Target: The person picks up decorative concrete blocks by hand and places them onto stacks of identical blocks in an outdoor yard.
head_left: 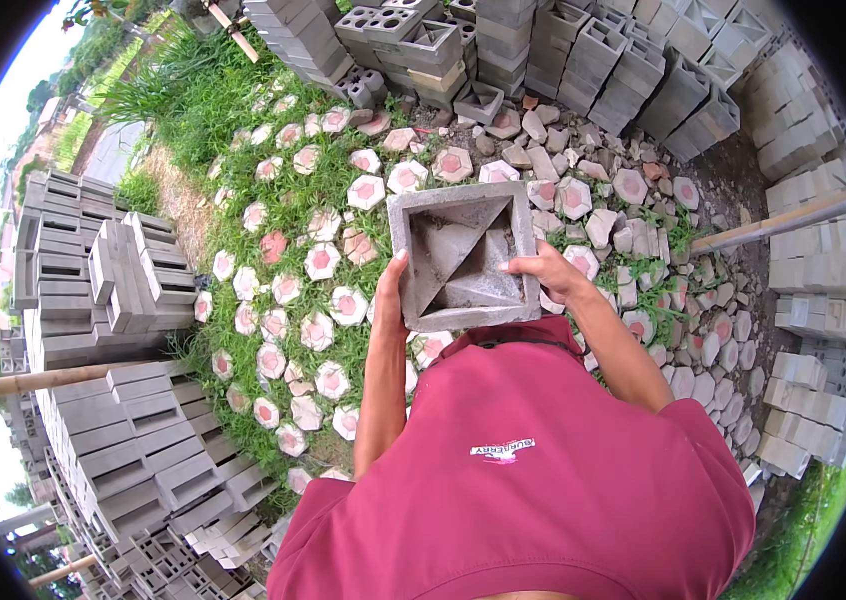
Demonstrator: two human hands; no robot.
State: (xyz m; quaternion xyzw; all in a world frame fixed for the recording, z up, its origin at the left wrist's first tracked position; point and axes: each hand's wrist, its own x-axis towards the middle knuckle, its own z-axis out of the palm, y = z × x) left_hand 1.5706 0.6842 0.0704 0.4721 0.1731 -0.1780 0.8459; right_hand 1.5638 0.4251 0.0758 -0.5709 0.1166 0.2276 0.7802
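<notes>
Between my two hands I hold a square grey concrete ventilation block (463, 317), its hollow face turned up toward me. A diagonal rib crosses the inside, with slanted faces on either side of it. My left hand (390, 293) grips the block's left wall, thumb up along the edge and the other fingers hidden behind it. On the right wall is my right hand (555, 272), closed round it, with the thumb reaching over the rim into the hollow. The block is held in front of my body, above the ground.
Hexagonal pavers (323, 260) with reddish centres lie in the grass. Broken stones (543, 160) lie farther off, before stacked hollow blocks (593, 60). More block stacks stand left (123, 270) and right (813, 260). Poles (783, 222) cross at both sides.
</notes>
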